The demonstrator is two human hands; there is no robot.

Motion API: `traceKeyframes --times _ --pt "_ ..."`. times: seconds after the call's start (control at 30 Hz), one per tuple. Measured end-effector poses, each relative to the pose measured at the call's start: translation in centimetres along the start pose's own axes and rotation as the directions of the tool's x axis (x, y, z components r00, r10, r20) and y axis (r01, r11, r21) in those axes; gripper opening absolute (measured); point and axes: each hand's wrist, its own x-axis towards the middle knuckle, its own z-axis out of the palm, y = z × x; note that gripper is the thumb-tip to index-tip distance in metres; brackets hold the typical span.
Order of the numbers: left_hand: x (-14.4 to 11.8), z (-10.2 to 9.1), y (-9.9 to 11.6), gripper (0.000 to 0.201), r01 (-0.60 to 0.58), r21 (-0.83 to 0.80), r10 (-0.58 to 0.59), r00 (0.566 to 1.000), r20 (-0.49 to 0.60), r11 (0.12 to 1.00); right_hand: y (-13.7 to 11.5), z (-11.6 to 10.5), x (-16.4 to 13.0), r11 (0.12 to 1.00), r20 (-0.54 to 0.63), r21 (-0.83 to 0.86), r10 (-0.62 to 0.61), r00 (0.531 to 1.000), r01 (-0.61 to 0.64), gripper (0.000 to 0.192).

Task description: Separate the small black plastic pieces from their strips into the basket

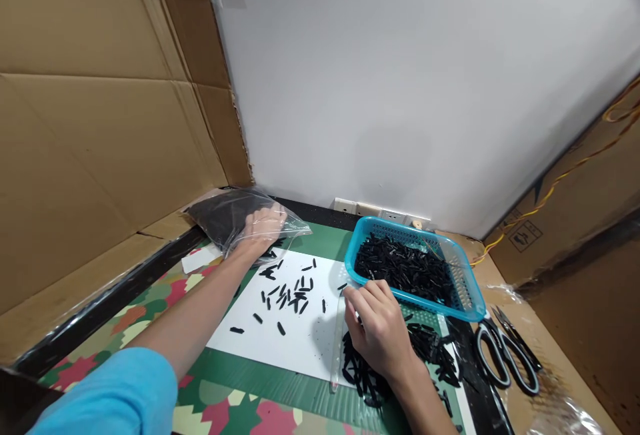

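My left hand [265, 225] is inside a clear plastic bag [225, 215], its fingers curled and closed. What they hold, if anything, is hidden; dark contents fill the bag's far-left part. Over a pile of black strips [360, 371], my right hand [377, 321] is closed, with a small black strip [342, 287] at its fingertips. Between the hands lies a white sheet [240, 345], with several short black strips [300, 298] scattered on it. A clear narrow bar [337, 348] runs along the sheet's right side, beside my right hand.
A blue plastic basket [473, 288] full of black strips stands behind my right hand. Scissors [507, 358] lie at the right, next to a pointed dark tool [520, 338]. Cardboard [100, 121] walls the left side. Wall sockets [370, 209] sit behind the basket.
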Motion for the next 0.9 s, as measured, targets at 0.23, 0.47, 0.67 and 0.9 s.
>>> traceKeyframes --times 0.23,0.47,0.67,0.9 --pt "-1.5 -0.2 0.6 0.040 -0.072 0.022 0.073 0.995 -0.062 0.997 -0.1 0.0 0.0 1.000 0.001 0.005 0.012 1.000 -0.012 0.021" --pt "-2.7 0.3 0.6 0.040 -0.084 0.083 0.088 0.995 -0.042 0.993 -0.6 0.0 0.0 0.999 -0.045 0.043 -0.012 0.999 0.014 0.019" --pt "-3.0 0.6 -0.1 0.039 -0.153 0.085 0.153 0.988 0.009 0.985 -1.0 0.7 -0.5 0.998 -0.059 0.026 -0.056 0.997 0.057 0.020" --pt "-1.9 1.6 -0.6 0.036 -0.130 0.079 0.123 0.988 0.089 0.988 -0.9 1.5 -2.2 0.994 -0.133 0.067 -0.073 0.988 0.082 0.016"
